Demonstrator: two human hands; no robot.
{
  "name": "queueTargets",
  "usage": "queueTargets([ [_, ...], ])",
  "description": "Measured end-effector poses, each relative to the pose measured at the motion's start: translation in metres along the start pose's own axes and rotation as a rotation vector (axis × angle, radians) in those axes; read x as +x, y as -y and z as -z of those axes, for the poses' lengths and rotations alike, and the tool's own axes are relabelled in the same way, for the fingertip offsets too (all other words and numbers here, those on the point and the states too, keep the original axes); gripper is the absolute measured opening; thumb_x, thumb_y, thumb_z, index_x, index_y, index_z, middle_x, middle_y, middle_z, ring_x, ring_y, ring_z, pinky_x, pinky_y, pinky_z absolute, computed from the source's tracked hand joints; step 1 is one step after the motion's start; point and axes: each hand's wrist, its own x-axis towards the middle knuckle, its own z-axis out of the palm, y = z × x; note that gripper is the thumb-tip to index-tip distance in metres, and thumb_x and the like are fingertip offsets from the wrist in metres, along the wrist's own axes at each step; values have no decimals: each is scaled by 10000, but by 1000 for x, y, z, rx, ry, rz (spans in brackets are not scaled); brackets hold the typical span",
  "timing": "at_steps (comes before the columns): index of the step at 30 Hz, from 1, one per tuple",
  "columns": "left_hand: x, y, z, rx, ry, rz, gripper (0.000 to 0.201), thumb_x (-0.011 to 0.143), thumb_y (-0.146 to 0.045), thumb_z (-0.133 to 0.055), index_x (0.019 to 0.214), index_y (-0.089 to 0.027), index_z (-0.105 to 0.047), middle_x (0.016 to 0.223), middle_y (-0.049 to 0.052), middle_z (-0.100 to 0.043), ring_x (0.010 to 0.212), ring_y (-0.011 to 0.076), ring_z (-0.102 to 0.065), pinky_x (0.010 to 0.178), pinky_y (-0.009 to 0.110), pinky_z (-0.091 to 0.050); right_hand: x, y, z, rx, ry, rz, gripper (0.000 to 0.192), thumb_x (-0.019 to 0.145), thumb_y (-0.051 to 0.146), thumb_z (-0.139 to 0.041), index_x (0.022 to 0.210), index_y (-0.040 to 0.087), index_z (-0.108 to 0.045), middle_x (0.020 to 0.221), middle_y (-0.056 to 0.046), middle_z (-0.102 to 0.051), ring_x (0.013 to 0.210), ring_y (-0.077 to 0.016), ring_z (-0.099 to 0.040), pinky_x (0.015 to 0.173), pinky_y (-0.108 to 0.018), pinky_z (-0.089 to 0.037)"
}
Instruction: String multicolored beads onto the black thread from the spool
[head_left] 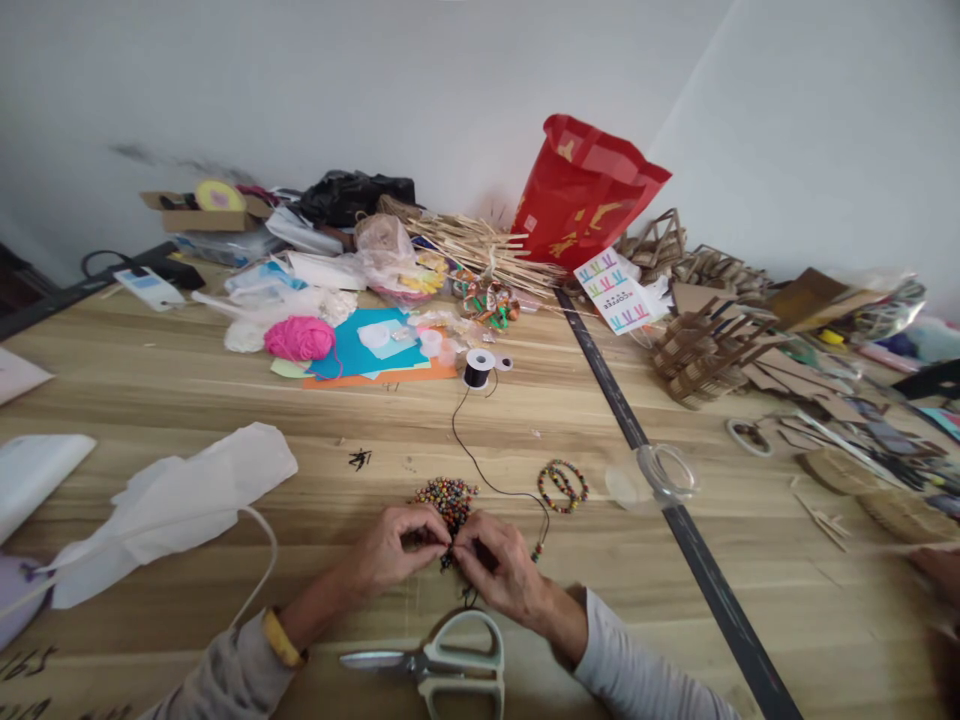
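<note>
At lower centre, the left hand point(390, 548) and right hand point(501, 566) meet, fingertips pinched together on a black cord point(480, 465) and beads too small to make out, just below the bead pile point(448, 496). The cord runs up to a spool point(478, 367). Scissors point(439, 662) lie below. The white card point(616, 290) at upper centre carries unreadable print.

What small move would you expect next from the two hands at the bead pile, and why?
Probably slide one more bead along the black cord. Both the left hand and the right hand pinch together at the near edge of the bead pile, the cord runs from its spool down to them, and a finished beaded ring lies close by.
</note>
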Motion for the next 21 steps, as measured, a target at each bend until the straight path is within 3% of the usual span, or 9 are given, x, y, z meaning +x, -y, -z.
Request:
queueTargets([
  [14,-1,1,-2,-113,-10,158,103,698,-210,-669,728,-112,-682,713,58,-691,671,153,-617,641,232,-482,0,-2,-1,8,-3,20,115,886,181,-466,801,170,-544,681,-27,-559,624,-121,-496,572,-219,-391],
  [21,-2,1,-1,-131,-29,173,119,695,-238,-683,690,-119,-676,707,60,-689,679,159,-608,653,241,-479,-1,-1,0,11,7,-2,59,874,188,-495,863,172,-551,689,-19,-553,617,-118,-489,570,-218,-389],
])
